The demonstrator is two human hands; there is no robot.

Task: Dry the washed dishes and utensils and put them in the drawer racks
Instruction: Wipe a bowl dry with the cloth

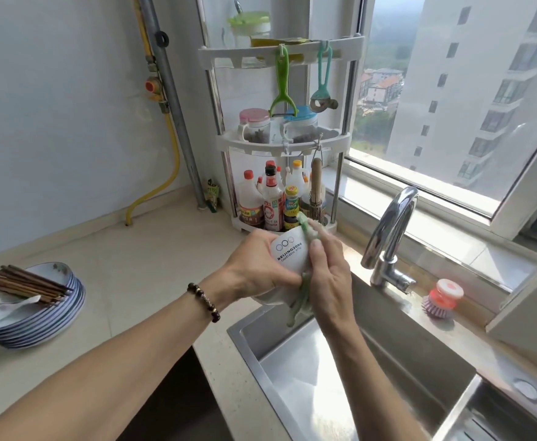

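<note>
Left hand fingers curled round white mug over sink edge; right hand pinches green cloth against it. Rotate mug, wipe inside too

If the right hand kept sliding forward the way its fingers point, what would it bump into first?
The right hand, pressing a green cloth against the white bowl, points up and away toward the corner rack. Past the bowl, it would probably first meet the sauce bottles on the rack's bottom shelf, though depth is hard to judge.
</note>
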